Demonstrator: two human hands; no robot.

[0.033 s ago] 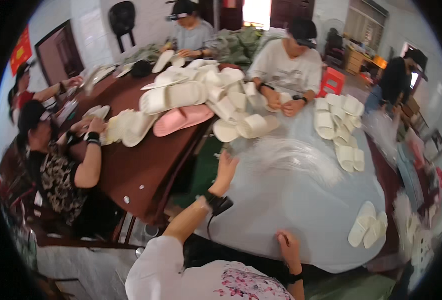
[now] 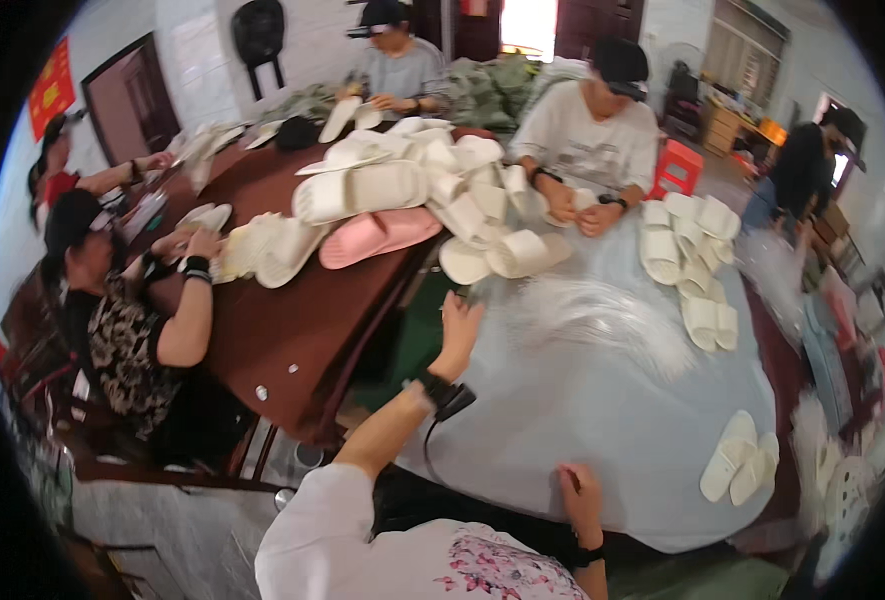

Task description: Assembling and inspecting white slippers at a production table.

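Left hand (image 2: 460,325) was open, fingers spread, resting on pale table cover (image 2: 603,420) near white slippers (image 2: 503,255); right hand (image 2: 580,497) lay at cover's near edge, grip unclear

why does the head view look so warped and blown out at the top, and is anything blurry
Head view: the fisheye lens bends the brown table edge and leaves a black rim; the doorway behind is overexposed to white; the clear plastic bags smear into a soft haze; the left hand and right hand are slightly soft.
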